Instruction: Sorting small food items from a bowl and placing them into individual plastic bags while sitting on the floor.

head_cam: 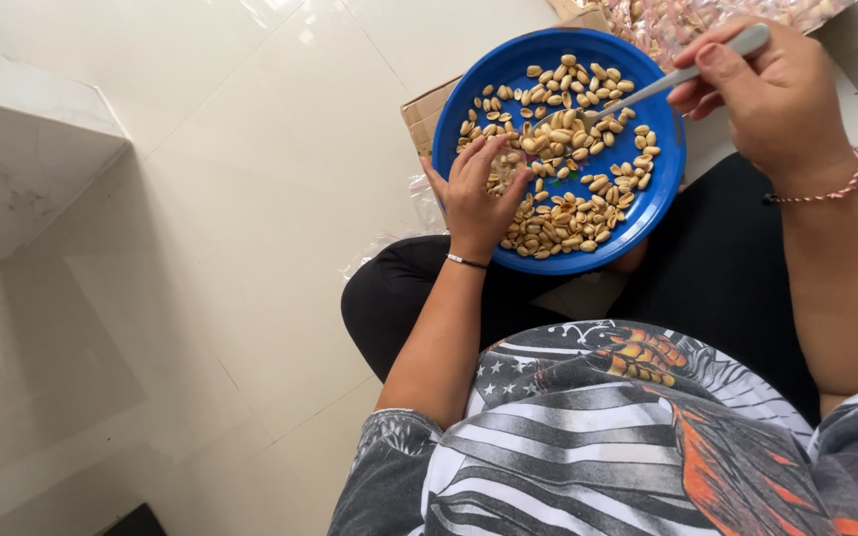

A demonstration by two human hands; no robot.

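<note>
The fingers [494, 159] of the left hand [477, 199] lie loosely spread and open on the near-left part of a round blue plate [659, 189], fingertips resting among the peanuts [568, 213] as if to pick through them; they grip nothing that can be seen. A thin dark band [467, 262] circles that wrist. The plate sits over the person's lap, above crossed legs in black trousers [727, 268], which keeps the nuts close under both hands. The pale peanuts are scattered in a single layer across it. Farther off, the right hand [772, 99], wearing a pink beaded bracelet [831, 191], is closed around the handle of a metal spoon [682, 74], whose tip reaches down into the nuts near the plate's middle. Beyond the plate lie a cardboard box [424, 111] and a clear bag of more nuts [667, 20] on the pale tiled floor [250, 199].
</note>
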